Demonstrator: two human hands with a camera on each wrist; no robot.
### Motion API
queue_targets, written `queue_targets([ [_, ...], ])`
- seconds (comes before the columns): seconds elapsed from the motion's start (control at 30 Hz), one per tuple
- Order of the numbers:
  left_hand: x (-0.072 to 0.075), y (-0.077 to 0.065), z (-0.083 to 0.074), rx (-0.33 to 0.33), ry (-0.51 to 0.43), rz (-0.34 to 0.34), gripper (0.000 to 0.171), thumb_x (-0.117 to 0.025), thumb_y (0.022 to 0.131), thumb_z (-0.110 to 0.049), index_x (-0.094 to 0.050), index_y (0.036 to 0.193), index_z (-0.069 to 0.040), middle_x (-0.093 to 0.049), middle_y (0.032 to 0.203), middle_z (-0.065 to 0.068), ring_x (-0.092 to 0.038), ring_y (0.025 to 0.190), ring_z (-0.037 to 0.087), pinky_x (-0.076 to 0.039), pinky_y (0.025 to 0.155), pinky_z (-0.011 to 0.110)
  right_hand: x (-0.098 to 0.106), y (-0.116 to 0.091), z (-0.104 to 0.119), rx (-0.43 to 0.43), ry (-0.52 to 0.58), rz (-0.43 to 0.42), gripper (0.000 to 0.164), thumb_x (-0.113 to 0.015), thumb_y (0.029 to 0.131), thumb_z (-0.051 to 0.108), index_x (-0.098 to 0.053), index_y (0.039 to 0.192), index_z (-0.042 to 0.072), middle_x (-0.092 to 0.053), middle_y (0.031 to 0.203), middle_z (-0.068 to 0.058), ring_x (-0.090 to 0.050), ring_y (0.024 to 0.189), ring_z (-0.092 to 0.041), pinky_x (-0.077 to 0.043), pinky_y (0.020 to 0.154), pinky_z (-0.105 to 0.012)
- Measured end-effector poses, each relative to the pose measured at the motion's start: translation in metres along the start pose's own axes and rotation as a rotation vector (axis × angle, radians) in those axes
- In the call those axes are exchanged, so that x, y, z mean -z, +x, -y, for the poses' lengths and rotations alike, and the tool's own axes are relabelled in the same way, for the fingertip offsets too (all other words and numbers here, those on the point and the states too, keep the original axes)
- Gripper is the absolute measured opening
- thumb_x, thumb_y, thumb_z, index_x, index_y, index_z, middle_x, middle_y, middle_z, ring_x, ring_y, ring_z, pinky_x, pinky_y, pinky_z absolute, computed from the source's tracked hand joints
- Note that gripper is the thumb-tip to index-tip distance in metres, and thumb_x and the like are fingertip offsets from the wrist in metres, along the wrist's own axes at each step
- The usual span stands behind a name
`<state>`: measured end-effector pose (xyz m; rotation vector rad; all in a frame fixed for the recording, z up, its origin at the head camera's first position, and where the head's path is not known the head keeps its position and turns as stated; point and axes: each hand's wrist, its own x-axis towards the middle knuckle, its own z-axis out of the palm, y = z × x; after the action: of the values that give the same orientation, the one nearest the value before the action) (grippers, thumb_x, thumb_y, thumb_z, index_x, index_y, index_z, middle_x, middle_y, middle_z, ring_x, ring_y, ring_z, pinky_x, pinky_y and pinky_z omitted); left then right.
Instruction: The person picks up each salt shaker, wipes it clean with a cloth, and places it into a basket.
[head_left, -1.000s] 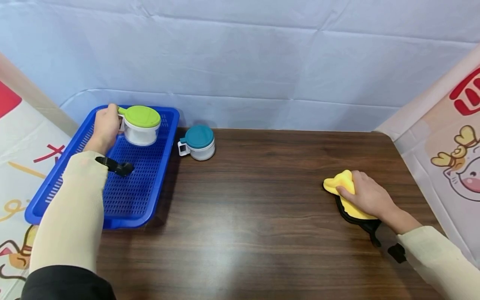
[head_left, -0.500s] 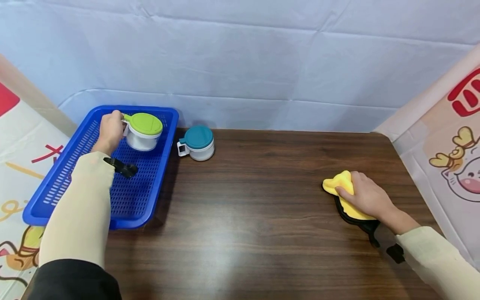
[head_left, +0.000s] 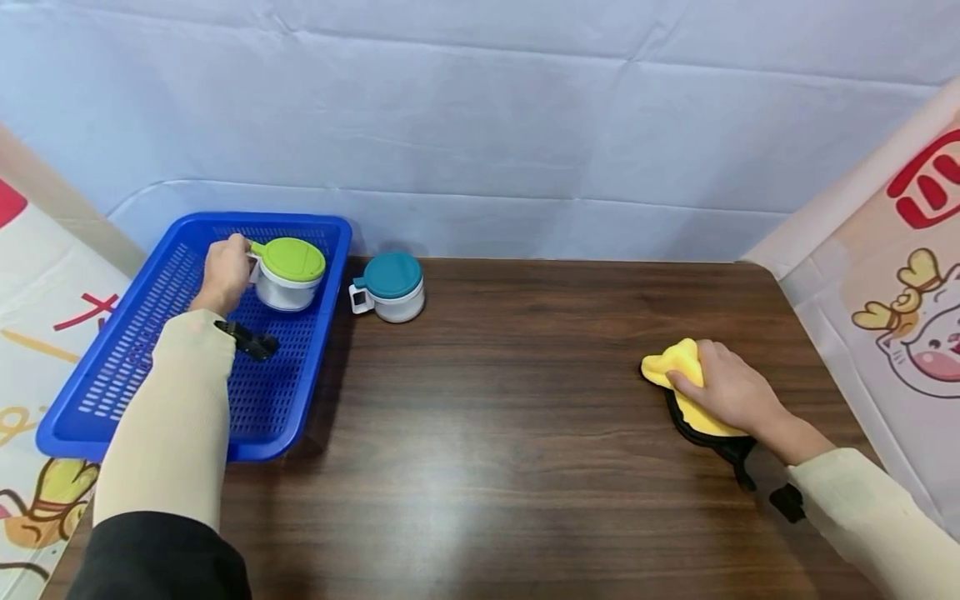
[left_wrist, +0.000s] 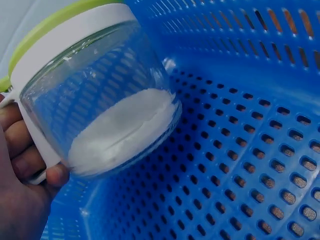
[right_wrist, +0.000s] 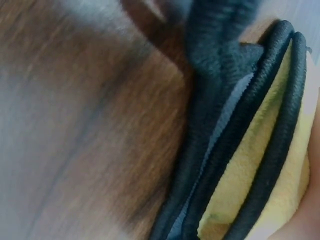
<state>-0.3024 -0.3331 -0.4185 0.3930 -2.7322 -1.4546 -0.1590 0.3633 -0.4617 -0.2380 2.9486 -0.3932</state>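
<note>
One dark wood table [head_left: 525, 417] w/ pale blue sheet backdrop [head_left: 480, 125].

Teal-lidded jar [head_left: 391, 287]: stands upright on the table, just right of the blue tray's right wall, apart from it; clear body, white collar, white handle pointing left.
Table [head_left: 525, 400]: dark brown wood grain; a soft glare patch near the front centre; also seen blurred in the right wrist view [right_wrist: 75, 130].
Backdrop [head_left: 480, 125]: pale blue-white sheet with creases, hangs behind the table's far edge.
Left panel [head_left: 45, 283]: light printed sheet, red and yellow cartoon marks, beside and under the tray's left side.
Right panel [head_left: 907, 275]: pinkish sheet with red characters and a cartoon cat face.
</note>
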Motion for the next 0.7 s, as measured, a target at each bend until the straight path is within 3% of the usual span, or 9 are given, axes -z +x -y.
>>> queue_targets([
  [0.17,-0.003,0.003,0.001,0.019,-0.024,-0.009,0.058,-0.019,0.100,-0.026,-0.053,0.135,0.006,-0.058,0.083,-0.005,-0.050,0.074,0.010,-0.044,0.070,0.031,0.000,0.000,0.000,-0.003,0.003,0.000,0.055,-0.053,0.102,0.048,-0.043,0.112,-0.005,-0.043,0.082,-0.011,-0.041,0.064,-0.022,-0.035,0.052,-0.032],
  [0.23,-0.003,0.004,0.002,0.020,-0.027,-0.012,0.057,-0.019,0.101,-0.026,-0.053,0.134,0.006,-0.054,0.080,-0.011,-0.050,0.075,0.009,-0.045,0.069,0.030,0.000,0.000,0.000,-0.003,-0.002,-0.005,0.054,-0.053,0.102,0.048,-0.043,0.111,-0.005,-0.042,0.082,-0.011,-0.041,0.064,-0.022,-0.035,0.052,-0.032],
  [0.4,0.001,0.008,0.005,0.043,-0.006,-0.002,0.049,-0.018,0.102,-0.029,-0.057,0.113,-0.001,-0.052,0.075,-0.010,-0.051,0.073,0.012,-0.048,0.069,0.033,0.001,0.000,0.001,0.001,-0.005,-0.009,0.053,-0.053,0.102,0.048,-0.043,0.109,-0.004,-0.042,0.081,-0.011,-0.040,0.064,-0.022,-0.035,0.052,-0.032],
  [0.53,0.003,0.011,0.005,0.044,0.014,0.028,0.040,-0.018,0.102,-0.029,-0.050,0.092,-0.007,-0.045,0.064,-0.007,-0.049,0.067,0.017,-0.048,0.072,0.038,0.001,-0.001,0.001,-0.001,-0.004,-0.005,0.054,-0.053,0.102,0.048,-0.043,0.109,-0.004,-0.042,0.081,-0.011,-0.040,0.063,-0.022,-0.035,0.052,-0.032],
  [0.7,0.001,0.013,0.005,0.057,-0.023,0.028,0.036,-0.020,0.102,-0.026,-0.049,0.096,-0.006,-0.045,0.067,-0.008,-0.051,0.069,0.012,-0.051,0.069,0.029,0.001,-0.001,0.002,-0.002,0.000,-0.005,0.053,-0.053,0.102,0.048,-0.043,0.109,-0.004,-0.042,0.081,-0.011,-0.040,0.063,-0.022,-0.035,0.052,-0.032],
])
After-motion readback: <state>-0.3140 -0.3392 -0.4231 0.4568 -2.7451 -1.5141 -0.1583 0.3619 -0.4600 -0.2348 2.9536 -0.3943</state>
